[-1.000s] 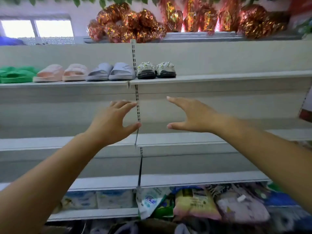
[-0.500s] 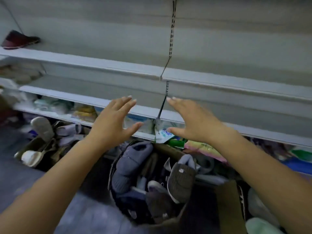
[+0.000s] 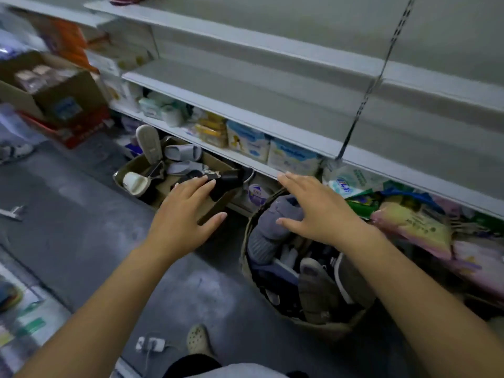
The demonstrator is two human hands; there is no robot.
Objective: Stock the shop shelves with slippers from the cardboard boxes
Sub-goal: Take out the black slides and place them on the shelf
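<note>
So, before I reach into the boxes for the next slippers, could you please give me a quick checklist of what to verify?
1. Left hand free: ok, open and holding nothing.
2. Right hand free: ok, open above the grey slipper; whether it touches, cannot tell.
3. Stock in the near cardboard box: ok, many slippers inside.
4. Shelf space: ok, bare board showing.
5. Matching pair on top: cannot tell, the slippers lie jumbled.
6. Floor underfoot: not ok, a white plug and cable lie beside the foot.
</note>
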